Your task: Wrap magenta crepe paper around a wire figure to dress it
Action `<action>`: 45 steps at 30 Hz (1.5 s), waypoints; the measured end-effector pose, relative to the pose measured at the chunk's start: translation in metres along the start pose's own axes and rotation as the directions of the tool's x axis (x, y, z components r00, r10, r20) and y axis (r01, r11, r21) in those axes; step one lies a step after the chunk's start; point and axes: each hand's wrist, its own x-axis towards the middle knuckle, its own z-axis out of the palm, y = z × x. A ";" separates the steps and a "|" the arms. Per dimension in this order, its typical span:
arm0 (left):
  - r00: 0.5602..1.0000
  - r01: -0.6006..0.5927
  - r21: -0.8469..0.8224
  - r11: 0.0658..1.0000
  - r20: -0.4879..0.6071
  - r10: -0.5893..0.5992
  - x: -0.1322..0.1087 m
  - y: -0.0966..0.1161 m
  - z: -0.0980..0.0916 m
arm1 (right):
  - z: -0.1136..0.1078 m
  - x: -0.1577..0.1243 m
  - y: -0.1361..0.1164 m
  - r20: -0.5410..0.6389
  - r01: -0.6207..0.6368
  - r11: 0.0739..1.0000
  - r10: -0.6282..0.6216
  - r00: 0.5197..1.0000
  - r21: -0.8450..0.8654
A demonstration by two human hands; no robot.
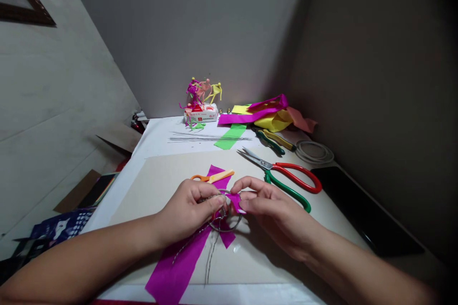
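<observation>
Two bare hands over a beige cardboard sheet. Left hand pinching narrow on a thin grey wire loop, wire ends trailing onto a wide magenta crepe-paper strip. Small orange-handled scissors lie just above that hand. Right hand also narrow, holding a small magenta paper scrap at the loop. Further right, open red-and-green-handled steel scissors on the sheet, black smartphone beside them.
</observation>
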 end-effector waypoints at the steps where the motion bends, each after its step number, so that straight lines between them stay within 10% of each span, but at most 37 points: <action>1: 1.000 0.009 -0.002 1.000 0.001 -0.009 0.000 -0.001 0.000 | 0.000 0.000 0.000 0.006 0.006 1.000 -0.006 1.000 0.013; 29: 0.996 0.080 -0.067 0.995 -0.027 -0.082 0.001 -0.006 0.000 | 0.003 0.003 0.009 -0.099 0.173 0.949 -0.205 0.974 -0.262; 35: 0.996 0.078 -0.054 0.995 -0.025 -0.080 0.000 -0.006 0.001 | 0.004 -0.001 0.007 -0.030 0.333 0.738 -0.431 0.902 -0.587; 42: 1.000 0.000 0.043 0.999 -0.013 0.000 -0.001 0.002 0.004 | 0.002 -0.006 0.009 0.313 0.554 0.190 -0.659 0.684 -0.810; 45: 1.000 -0.016 0.098 0.995 0.006 0.016 -0.002 0.004 0.006 | 0.001 -0.007 0.010 0.330 0.547 0.130 -0.676 0.659 -0.827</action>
